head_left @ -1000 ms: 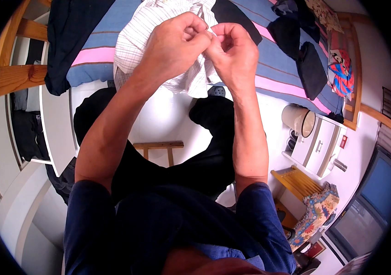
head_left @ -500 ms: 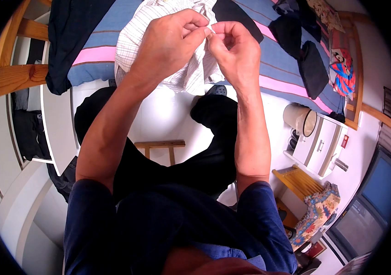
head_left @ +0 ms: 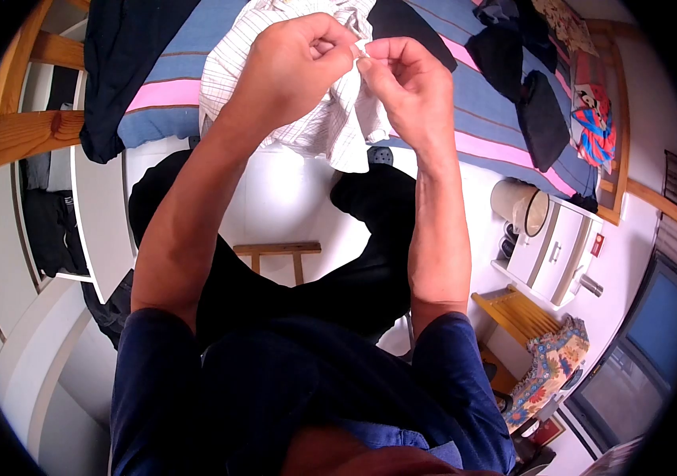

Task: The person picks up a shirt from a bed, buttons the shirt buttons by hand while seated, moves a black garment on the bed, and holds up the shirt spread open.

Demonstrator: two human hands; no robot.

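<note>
A white shirt (head_left: pixel 227 75) with thin dark stripes lies over the near edge of the bed, its lower part hanging down. Above it, my left hand (head_left: pixel 299 67) is closed, thumb and fingers pinching the shirt's edge. Close beside it, my right hand (head_left: pixel 418 87) pinches the same edge between thumb and index finger. The fingertips of both hands nearly meet there. Whether a button sits between them is too small to tell.
The bed cover (head_left: pixel 164 75) is blue with pink stripes. Dark clothes (head_left: pixel 544 119) lie on its right, and a black garment (head_left: pixel 128 63) on its left. An open drawer (head_left: pixel 100 206) stands at left, a bin (head_left: pixel 513 202) and white cabinet (head_left: pixel 548 254) at right.
Both hands still pinch the shirt edge. The fingertips have shifted slightly apart, and the shirt's hanging part has moved a little lower and to the right.
</note>
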